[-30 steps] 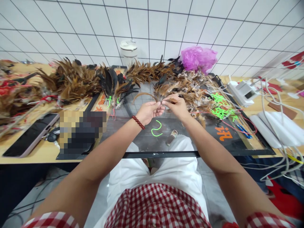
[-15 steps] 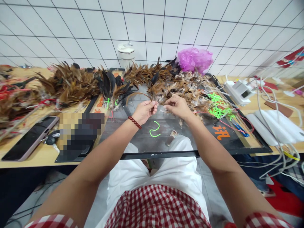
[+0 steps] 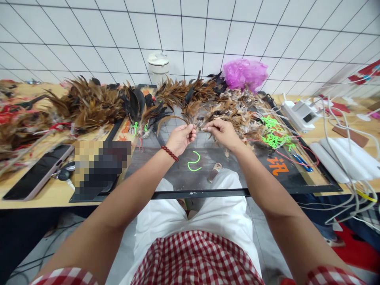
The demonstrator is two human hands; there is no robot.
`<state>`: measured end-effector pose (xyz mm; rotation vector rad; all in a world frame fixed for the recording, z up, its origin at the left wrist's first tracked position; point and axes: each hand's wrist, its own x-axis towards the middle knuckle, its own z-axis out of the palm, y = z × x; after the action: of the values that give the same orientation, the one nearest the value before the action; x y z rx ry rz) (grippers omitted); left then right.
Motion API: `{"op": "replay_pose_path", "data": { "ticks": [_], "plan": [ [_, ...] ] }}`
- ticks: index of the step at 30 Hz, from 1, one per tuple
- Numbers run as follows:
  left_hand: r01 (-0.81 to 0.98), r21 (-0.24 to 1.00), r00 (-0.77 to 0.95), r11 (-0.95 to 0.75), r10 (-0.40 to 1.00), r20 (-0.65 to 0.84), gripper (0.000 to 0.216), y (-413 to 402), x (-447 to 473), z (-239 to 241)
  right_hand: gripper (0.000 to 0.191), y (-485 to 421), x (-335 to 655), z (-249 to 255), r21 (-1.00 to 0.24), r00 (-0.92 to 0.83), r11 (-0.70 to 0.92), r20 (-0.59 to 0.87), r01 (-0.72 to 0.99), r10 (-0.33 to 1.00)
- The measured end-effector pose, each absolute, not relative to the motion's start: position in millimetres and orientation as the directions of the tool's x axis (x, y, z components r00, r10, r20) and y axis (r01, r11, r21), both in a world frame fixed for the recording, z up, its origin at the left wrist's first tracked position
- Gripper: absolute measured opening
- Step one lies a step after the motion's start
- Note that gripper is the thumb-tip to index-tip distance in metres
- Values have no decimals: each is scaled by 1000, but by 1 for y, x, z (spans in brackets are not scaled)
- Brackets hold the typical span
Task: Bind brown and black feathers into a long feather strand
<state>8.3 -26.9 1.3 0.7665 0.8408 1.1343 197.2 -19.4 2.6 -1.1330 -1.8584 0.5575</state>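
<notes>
My left hand [image 3: 181,139], with a beaded bracelet at the wrist, is closed on a small bunch of brown feathers [image 3: 191,111]; the feathers stand up and fan out above the fingertips. To its right, my right hand [image 3: 222,132] pinches thumb and forefinger together at the pale quill end of a feather [image 3: 204,128]. Just beyond that hand lies a heap of loose brown feathers [image 3: 234,107]. A short bright-green cord [image 3: 194,161] curls on the dark glass panel [image 3: 166,170] below my hands. Tied dark feather bunches [image 3: 142,111] with green cord rest left of my left hand.
More feather piles [image 3: 86,101] cover the left and back. Green cords [image 3: 274,132] lie tangled at right, near blue-handled scissors or pliers [image 3: 303,162]. A phone [image 3: 38,172], a white cup [image 3: 158,67], a purple plastic bag [image 3: 245,75] and white adapters with cables [image 3: 301,114] stand around.
My right hand has closed its pinch and now has a pale quill at its fingertips, close beside my left hand. The left hand keeps its hold on the feathers.
</notes>
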Motion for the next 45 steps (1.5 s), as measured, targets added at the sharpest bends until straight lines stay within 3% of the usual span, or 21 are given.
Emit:
{"op": "replay_pose_path", "data": {
  "ticks": [4,8,14,17,22,24,29,33,35,39,42,45],
  "plan": [
    [-402,892,160,208,975,-155,15,-27,9,1,13,-25,191,3,-634,-251,545,497,548,831],
    [-320,923,140,216,974,-179,16,-30,11,2,17,-28,189,5,-448,-353,627,554,638,754],
    [-181,962,187,202,968,-168,16,-33,15,0,23,-29,188,-1,-151,-481,630,521,761,705],
    [-112,975,229,193,960,-164,16,-33,14,0,23,-29,188,-3,-88,-505,631,519,771,690],
    [27,981,308,192,932,-191,24,-32,10,3,25,-28,191,2,-86,-535,653,499,752,682],
    [10,985,275,172,947,-168,24,-32,10,3,26,-25,197,5,-131,-464,602,518,787,719],
    [-137,978,196,160,972,-131,21,-31,10,1,32,-13,220,3,-300,-63,273,561,914,825],
    [-200,964,165,177,976,-145,18,-29,10,1,33,-7,233,-4,-253,32,92,449,963,893],
    [-253,950,135,182,979,-151,18,-29,10,2,28,-7,236,-3,-260,4,135,469,956,883],
    [-388,904,55,178,984,-170,14,-28,9,5,34,-7,239,8,-285,-102,363,647,887,756],
    [-421,889,45,180,983,-178,14,-28,9,6,36,-9,241,9,-199,-298,519,629,831,718],
    [-417,892,35,175,984,-176,13,-26,10,4,40,-10,237,4,-179,-308,499,600,848,739]
  ]
}}
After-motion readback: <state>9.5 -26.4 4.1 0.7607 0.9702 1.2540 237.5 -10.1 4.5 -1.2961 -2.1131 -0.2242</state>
